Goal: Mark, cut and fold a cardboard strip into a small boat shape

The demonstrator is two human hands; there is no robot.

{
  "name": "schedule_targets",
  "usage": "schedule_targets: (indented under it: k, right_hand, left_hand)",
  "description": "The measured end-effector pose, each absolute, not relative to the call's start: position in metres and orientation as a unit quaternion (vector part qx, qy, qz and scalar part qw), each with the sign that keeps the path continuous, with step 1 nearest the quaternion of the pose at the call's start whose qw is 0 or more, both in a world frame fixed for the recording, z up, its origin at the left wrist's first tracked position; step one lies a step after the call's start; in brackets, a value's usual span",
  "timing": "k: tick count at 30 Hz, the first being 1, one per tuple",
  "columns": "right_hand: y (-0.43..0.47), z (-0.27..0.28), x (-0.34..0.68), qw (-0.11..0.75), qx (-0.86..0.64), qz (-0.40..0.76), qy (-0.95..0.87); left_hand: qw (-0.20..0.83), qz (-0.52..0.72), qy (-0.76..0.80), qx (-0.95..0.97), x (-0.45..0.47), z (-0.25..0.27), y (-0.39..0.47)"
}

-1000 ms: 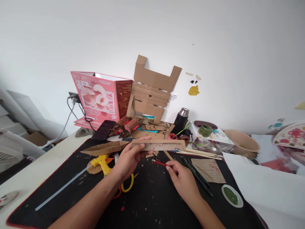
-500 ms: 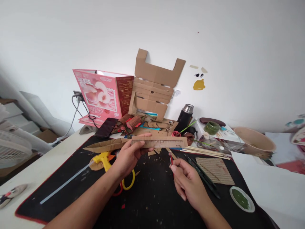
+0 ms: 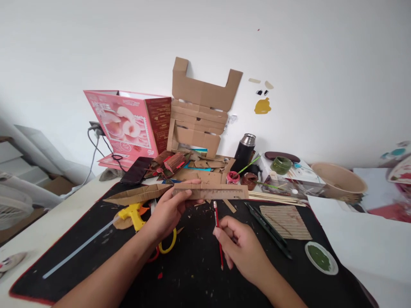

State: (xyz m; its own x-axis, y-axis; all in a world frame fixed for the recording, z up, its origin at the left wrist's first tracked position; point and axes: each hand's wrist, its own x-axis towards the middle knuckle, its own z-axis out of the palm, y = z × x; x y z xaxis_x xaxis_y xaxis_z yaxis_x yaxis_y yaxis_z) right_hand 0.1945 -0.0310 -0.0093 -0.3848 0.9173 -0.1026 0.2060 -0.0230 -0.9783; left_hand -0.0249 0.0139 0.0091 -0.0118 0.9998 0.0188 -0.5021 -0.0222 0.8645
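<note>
- Swung round since the earliest frame is the slim red pencil: it pointed left then, and now it runs far to near, its silver-coloured end far and its tip near.
- Right hand: thumb and fingers pinch the pencil around its middle, over the black mat on the white desk.
- Left hand: thumb and fingers pinch the flat clear plastic ruler together with the narrow brown cardboard strip, the ruler lying along the strip's near face.
- Ruler and strip stretch rightward from the left hand, just beyond the pencil's far end.
- Step in hand, as I judge it: steadying the ruler along the strip while the pencil is turned.
- Next move would likely call for a firm left pinch and the pencil's tip brought round toward the ruler.
</note>
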Motion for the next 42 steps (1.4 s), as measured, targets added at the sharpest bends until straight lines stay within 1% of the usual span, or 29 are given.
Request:
schedule_targets:
  k: [5,8,10,14,15,17,19,22,25,33,39,42]
  right_hand:
    - [-0.031,0.004,0.199,0.362,-0.421,0.611,-0.564]
    - [-0.031,0.007,0.202,0.372,-0.412,0.616,-0.559]
    - [-0.031,0.006,0.202,0.362,-0.423,0.578,-0.596]
    - [-0.033,0.002,0.198,0.285,-0.437,0.398,-0.754]
    - [-0.034,0.0,0.197,0.269,-0.429,0.373,-0.778]
    - [-0.035,-0.002,0.196,0.259,-0.41,0.383,-0.786]
    - [-0.035,-0.002,0.196,0.279,-0.4,0.438,-0.755]
    - [-0.035,0.001,0.198,0.344,-0.389,0.516,-0.681]
    - [-0.035,0.006,0.201,0.407,-0.377,0.545,-0.629]
    - [-0.036,0.011,0.206,0.527,-0.377,0.493,-0.581]
    - [-0.035,0.01,0.208,0.553,-0.385,0.44,-0.593]
    - [-0.034,0.008,0.207,0.561,-0.389,0.43,-0.591]
  left_hand:
    - [0.595,0.602,0.365,0.387,-0.022,0.008,0.012]
    - [0.594,0.601,0.374,0.382,-0.02,0.008,0.011]
    - [0.595,0.601,0.377,0.377,-0.019,0.007,0.011]
    - [0.593,0.604,0.379,0.375,-0.018,0.007,0.01]
    - [0.592,0.603,0.38,0.376,-0.017,0.007,0.009]
    - [0.594,0.598,0.382,0.379,-0.017,0.007,0.009]
    - [0.594,0.593,0.384,0.385,-0.017,0.007,0.009]
    - [0.588,0.584,0.398,0.393,-0.017,0.006,0.008]
    - [0.587,0.568,0.413,0.403,-0.017,0.004,0.006]
    - [0.631,0.534,0.402,0.394,-0.004,0.002,-0.007]
    - [0.683,0.493,0.385,0.377,0.003,-0.002,-0.018]
    - [0.697,0.492,0.367,0.371,0.005,0.0,-0.021]
